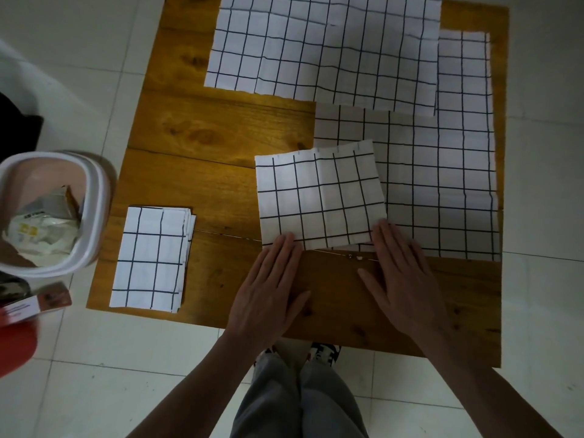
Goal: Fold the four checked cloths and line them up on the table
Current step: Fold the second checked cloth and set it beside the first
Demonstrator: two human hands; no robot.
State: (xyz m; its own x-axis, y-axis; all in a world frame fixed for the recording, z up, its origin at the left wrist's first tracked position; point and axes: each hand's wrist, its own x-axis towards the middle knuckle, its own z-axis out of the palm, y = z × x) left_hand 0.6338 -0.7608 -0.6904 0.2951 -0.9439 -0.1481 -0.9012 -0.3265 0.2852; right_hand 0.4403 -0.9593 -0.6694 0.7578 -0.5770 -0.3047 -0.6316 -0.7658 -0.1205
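Observation:
On the wooden table (pixel 215 128) lie white cloths with black checks. One fully folded cloth (pixel 151 259) sits at the near left corner. A partly folded cloth (pixel 319 197) lies in the middle. My left hand (pixel 268 286) lies flat with straight fingers touching its near left edge. Flat as well, my right hand (pixel 401 273) touches the near right corner with its fingertips. Under that cloth an unfolded cloth (pixel 442 184) spreads to the right. Another unfolded cloth (pixel 322 49) covers the far side and overlaps it.
A white-rimmed bin (pixel 91 197) with wrappers inside stands on the tiled floor left of the table. A red object (pixel 15 346) and a small box (pixel 34 303) lie below it. My legs and shoes (pixel 325 352) are at the table's near edge.

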